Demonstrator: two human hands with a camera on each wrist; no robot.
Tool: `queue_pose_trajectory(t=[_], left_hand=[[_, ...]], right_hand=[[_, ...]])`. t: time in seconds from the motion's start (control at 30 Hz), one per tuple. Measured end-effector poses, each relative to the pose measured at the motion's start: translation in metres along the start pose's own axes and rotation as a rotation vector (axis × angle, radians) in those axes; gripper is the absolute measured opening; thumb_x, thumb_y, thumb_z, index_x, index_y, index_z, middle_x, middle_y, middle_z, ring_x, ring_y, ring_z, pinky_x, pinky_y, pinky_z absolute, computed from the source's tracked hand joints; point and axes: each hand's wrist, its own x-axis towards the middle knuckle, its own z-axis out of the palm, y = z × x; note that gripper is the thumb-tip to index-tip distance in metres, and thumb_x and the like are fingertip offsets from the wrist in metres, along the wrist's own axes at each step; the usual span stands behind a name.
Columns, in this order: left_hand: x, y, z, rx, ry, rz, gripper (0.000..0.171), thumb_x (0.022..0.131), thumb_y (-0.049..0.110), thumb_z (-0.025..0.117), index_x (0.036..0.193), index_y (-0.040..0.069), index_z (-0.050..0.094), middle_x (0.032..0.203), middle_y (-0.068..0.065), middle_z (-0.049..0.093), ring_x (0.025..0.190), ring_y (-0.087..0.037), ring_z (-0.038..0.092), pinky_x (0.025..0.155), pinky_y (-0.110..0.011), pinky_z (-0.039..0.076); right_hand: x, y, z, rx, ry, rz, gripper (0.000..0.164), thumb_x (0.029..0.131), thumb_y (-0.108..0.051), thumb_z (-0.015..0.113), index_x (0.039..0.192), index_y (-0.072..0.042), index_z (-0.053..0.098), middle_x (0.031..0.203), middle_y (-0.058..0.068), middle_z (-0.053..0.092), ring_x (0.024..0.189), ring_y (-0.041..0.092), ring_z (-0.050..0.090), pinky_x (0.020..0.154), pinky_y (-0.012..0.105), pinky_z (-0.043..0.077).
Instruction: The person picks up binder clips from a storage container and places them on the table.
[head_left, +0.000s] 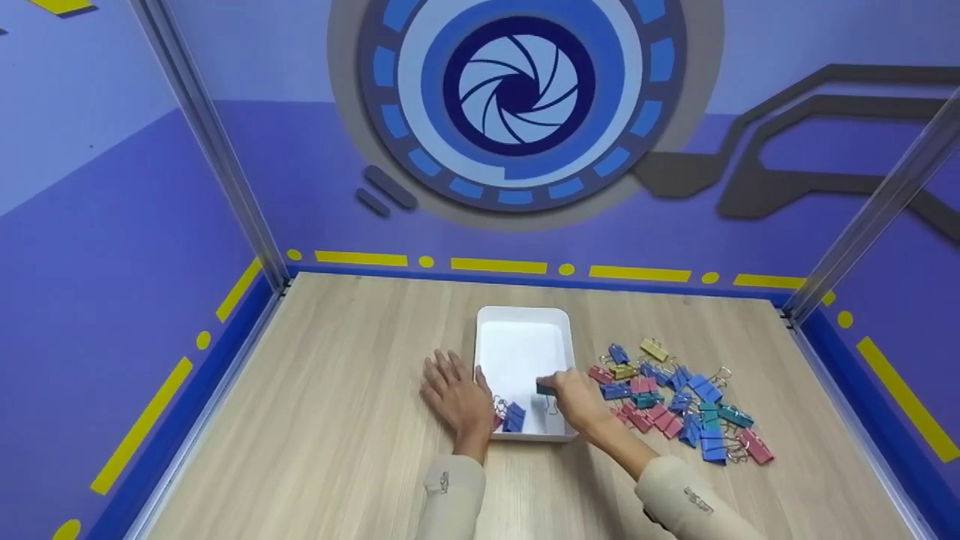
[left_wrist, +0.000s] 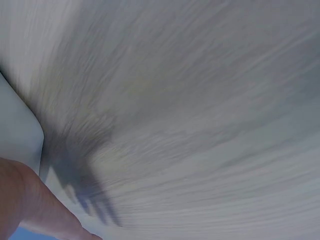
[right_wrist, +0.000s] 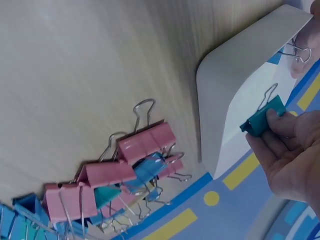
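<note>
My right hand point(head_left: 581, 403) pinches a green binder clip point(right_wrist: 263, 118) between thumb and fingers, over the near right part of a white tray point(head_left: 525, 313). One wire handle of the clip sticks out, clear in the right wrist view. At the tray's left wall, my left hand point(head_left: 454, 399) lies with its fingers extended and the thumb along the rim. Inside the near left corner lie a blue binder clip point(head_left: 514, 418) and a red binder clip point(head_left: 496, 421), the red one partly hidden by the left hand.
A loose pile of blue, red, green and yellow binder clips point(head_left: 667, 401) spreads over the wooden table point(head_left: 360, 390) right of the tray. Behind the table stands a purple patterned wall point(head_left: 300, 180). Metal posts point(head_left: 217, 150) rise at the back corners.
</note>
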Motion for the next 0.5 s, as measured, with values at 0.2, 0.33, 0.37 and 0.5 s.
queue_pose_trajectory(t=[0.2, 0.33, 0.37, 0.5], left_hand=[[0.001, 0.002, 0.001, -0.031, 0.030, 0.014, 0.065, 0.103, 0.044, 0.054, 0.157, 0.008, 0.040, 0.168, -0.012, 0.032, 0.158, -0.035, 0.023, 0.127, -0.056, 0.023], [0.000, 0.001, 0.001, -0.046, 0.041, 0.014, 0.065, 0.103, 0.044, 0.054, 0.156, 0.010, 0.041, 0.168, -0.012, 0.032, 0.158, -0.035, 0.022, 0.127, -0.057, 0.023], [0.000, 0.001, 0.000, -0.046, 0.038, 0.011, 0.065, 0.103, 0.044, 0.054, 0.157, 0.010, 0.040, 0.168, -0.011, 0.031, 0.158, -0.035, 0.022, 0.127, -0.057, 0.023], [0.000, 0.000, -0.001, -0.037, 0.023, -0.001, 0.066, 0.103, 0.046, 0.052, 0.158, 0.012, 0.038, 0.169, -0.010, 0.029, 0.159, -0.034, 0.021, 0.128, -0.056, 0.021]], right_hand=[[-0.028, 0.011, -0.019, 0.001, 0.103, -0.054, 0.033, 0.087, 0.015, 0.066, 0.106, -0.007, 0.081, 0.103, 0.016, 0.079, 0.081, 0.025, 0.077, 0.072, 0.043, 0.065], [-0.052, 0.017, -0.033, -0.015, 0.161, -0.144, 0.031, 0.085, 0.017, 0.067, 0.101, -0.006, 0.081, 0.097, 0.016, 0.080, 0.079, 0.025, 0.078, 0.068, 0.039, 0.064], [-0.058, 0.019, -0.035, -0.017, 0.163, -0.168, 0.031, 0.084, 0.018, 0.066, 0.099, -0.006, 0.081, 0.094, 0.015, 0.080, 0.078, 0.025, 0.078, 0.068, 0.039, 0.064], [-0.083, 0.026, -0.041, -0.021, 0.133, -0.233, 0.034, 0.082, 0.018, 0.068, 0.097, -0.010, 0.080, 0.088, 0.009, 0.080, 0.068, 0.014, 0.073, 0.061, 0.034, 0.063]])
